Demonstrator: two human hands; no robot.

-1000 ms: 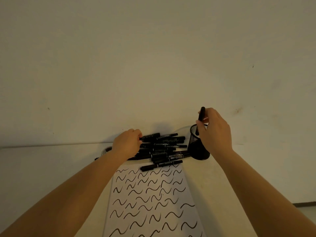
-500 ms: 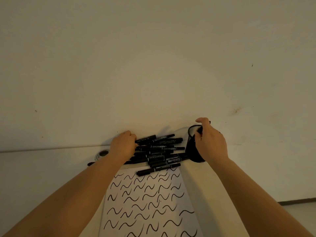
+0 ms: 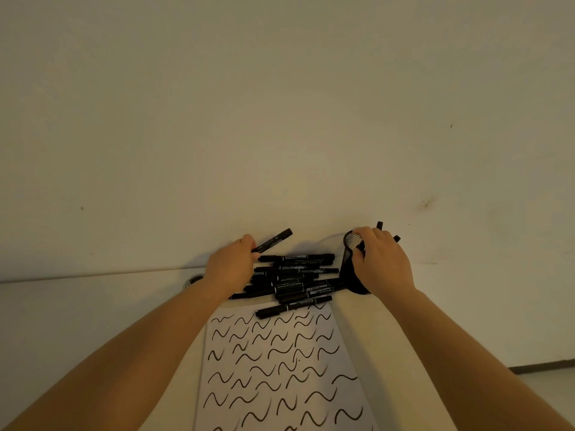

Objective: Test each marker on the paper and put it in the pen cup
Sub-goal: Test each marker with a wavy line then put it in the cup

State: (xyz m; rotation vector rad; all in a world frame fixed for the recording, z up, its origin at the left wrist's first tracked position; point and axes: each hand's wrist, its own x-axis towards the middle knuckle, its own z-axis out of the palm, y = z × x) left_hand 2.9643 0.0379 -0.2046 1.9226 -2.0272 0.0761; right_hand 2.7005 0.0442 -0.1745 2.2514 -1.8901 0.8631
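pale table [image 3: 77,312], plain wall [image 3: 280,119], small round object [image 3: 193,279] behind

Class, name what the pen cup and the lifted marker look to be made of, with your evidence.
Pen cup: likely black metal mesh; light shows through fine holes in its wall. Marker held in the left hand: probably smooth black plastic, with pale print along its barrel.

Plain office or study spot, exact type unclear: pale bench [image 3: 93,306] against bare off-white wall [image 3: 280,119], mesh pen cup [image 3: 350,262], marker pile [image 3: 295,278], squiggle-covered paper [image 3: 280,368].
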